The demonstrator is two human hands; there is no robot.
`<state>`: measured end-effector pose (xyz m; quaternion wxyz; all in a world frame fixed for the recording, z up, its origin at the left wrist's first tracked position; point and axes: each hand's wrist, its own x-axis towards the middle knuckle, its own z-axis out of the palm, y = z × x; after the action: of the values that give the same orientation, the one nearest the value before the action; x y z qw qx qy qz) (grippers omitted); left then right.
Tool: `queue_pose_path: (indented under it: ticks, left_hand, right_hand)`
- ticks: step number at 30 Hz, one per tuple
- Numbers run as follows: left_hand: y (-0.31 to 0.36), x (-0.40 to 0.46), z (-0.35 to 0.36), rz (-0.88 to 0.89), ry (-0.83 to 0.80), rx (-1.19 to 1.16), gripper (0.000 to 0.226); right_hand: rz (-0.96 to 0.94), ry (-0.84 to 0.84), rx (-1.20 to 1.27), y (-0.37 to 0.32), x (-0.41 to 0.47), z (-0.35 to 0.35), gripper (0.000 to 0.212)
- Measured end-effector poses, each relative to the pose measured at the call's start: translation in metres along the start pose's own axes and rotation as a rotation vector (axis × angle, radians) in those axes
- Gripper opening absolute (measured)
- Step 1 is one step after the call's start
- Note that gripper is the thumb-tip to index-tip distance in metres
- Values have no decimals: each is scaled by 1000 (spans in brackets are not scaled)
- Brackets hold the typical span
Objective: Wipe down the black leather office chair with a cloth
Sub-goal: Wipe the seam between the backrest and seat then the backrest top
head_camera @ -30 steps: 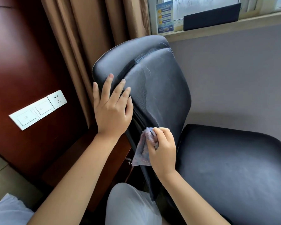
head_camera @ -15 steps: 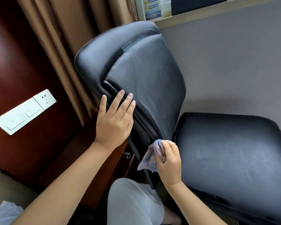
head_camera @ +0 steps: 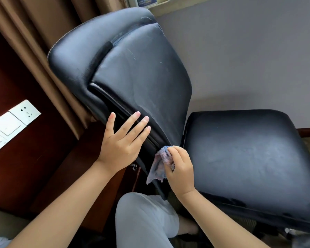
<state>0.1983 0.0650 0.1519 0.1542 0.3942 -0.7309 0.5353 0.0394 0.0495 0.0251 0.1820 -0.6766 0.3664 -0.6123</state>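
Observation:
The black leather office chair fills the middle of the view, its backrest tilted and its seat to the right. My left hand presses flat with straight fingers on the lower side edge of the backrest. My right hand grips a small bluish-purple cloth against the bottom of the backrest, near the gap where backrest and seat meet. Part of the cloth hangs loose below my fingers.
Dark red wood panelling with white wall sockets stands at the left, brown curtains behind the chair. A grey wall lies beyond the seat. My knee in light trousers is below the hands.
Both hands have slid down the backrest: the left from its upper side to its lower side edge, the right with the cloth down to the base by the seat.

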Motion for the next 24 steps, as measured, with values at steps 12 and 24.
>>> queue_pose_path:
  ticks: [12,24]
  left_hand:
    - [11,-5,6,80,-15,-67,21]
    - [12,-8,10,57,7,-113,21]
  right_hand:
    - [135,10,104,-22,3,-9,22]
    - [132,18,44,8,-19,-3,26]
